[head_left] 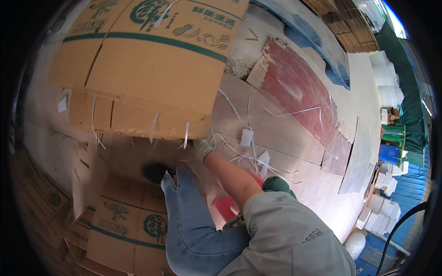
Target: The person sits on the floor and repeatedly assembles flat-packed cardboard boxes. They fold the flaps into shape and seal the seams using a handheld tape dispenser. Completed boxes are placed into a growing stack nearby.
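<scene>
A large brown cardboard carton piece (156,69) with a dark green stripe and fruit drawings fills the upper left. Several white plastic straps (186,135) hang at its lower edge. My right hand (202,149), in a pale glove with a ribbed cuff, reaches to the lower right corner of the cardboard. Its fingers are hidden behind that edge, so their grip does not show. My left hand is out of sight. Below, my leg in blue jeans is bent beside a similar printed cardboard carton (119,225).
Loose white straps (251,156) lie tangled on the floor right of my hand. Beside my arm is a pink stool (223,207). A worn reddish board (299,87) lies farther off. Flattened cartons (352,27) are stacked at the upper right, and white boxes (380,211) line the right side.
</scene>
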`<state>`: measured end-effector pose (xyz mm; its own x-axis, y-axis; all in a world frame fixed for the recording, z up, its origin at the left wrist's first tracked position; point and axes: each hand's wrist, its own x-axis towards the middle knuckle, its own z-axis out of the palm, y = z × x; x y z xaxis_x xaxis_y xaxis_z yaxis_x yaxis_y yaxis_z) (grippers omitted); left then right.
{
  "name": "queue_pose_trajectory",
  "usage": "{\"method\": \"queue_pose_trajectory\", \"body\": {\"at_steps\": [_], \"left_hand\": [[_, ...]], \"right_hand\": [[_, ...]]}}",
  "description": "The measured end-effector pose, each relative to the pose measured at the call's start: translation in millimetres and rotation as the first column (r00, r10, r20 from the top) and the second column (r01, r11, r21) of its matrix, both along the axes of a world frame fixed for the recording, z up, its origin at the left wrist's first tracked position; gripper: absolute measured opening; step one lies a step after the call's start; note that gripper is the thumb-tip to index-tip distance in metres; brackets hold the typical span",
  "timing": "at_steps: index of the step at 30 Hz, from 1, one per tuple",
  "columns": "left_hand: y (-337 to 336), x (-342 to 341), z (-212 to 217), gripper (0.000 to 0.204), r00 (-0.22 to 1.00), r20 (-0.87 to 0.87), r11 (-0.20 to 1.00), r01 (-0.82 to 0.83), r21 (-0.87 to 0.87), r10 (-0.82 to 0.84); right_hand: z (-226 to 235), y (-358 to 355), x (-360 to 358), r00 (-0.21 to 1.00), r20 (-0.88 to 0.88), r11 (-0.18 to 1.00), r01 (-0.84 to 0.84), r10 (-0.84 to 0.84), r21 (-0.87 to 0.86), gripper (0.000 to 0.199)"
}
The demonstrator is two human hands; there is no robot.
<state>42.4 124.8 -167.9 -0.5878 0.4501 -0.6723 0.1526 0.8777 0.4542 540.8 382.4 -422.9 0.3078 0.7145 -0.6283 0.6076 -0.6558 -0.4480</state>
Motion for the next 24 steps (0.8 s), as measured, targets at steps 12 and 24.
{"method": "queue_pose_trajectory", "body": {"at_steps": [12,24], "left_hand": [[54.4,28.9,25.0,0.035,0.997,0.031,0.997,0.069,0.037,-0.070],[60.1,42.8,43.7,0.040,0.995,0.017,0.995,0.096,0.037,-0.097]], "right_hand": [[6.7,29.9,-18.9,0.534,-0.784,0.689,0.698,-0.315,0.199,0.037],[21.5,35.1,-3.1,0.542,-0.807,0.706,0.665,-0.233,0.244,0.051]]}}
